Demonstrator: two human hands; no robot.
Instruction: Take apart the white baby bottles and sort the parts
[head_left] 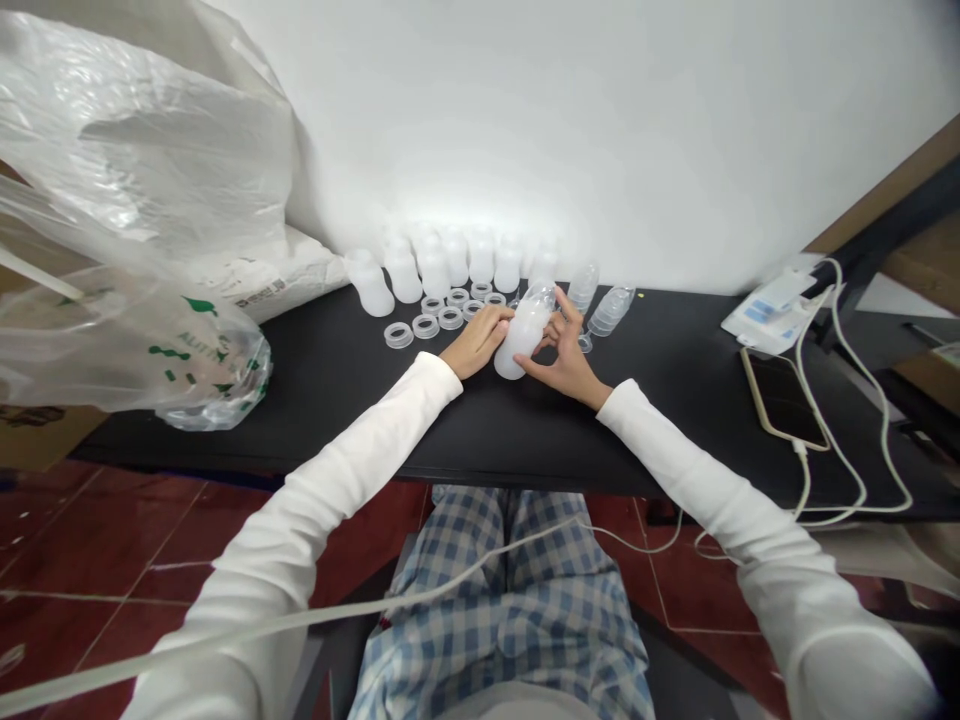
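A frosted white plastic bottle (519,340) with a clear domed cover at its top is held tilted above the black table's front half. My right hand (564,358) grips it from the right, thumb low on the body and fingers higher up. From the other side, my left hand (480,342) has its bent fingers against the bottle; their tips are partly hidden. Just left of it lie several clear screw rings (450,318) in rows. Behind them, similar frosted bottles (433,268) stand along the wall. Clear domed covers (611,310) sit to the right, some stacked together.
Large plastic bags (202,350) crowd the table's left end. On the right lie a phone (784,397) with a charging cable and a white power strip (776,308). A pale cord (450,590) crosses over my lap. The wall (600,150) closes off the back.
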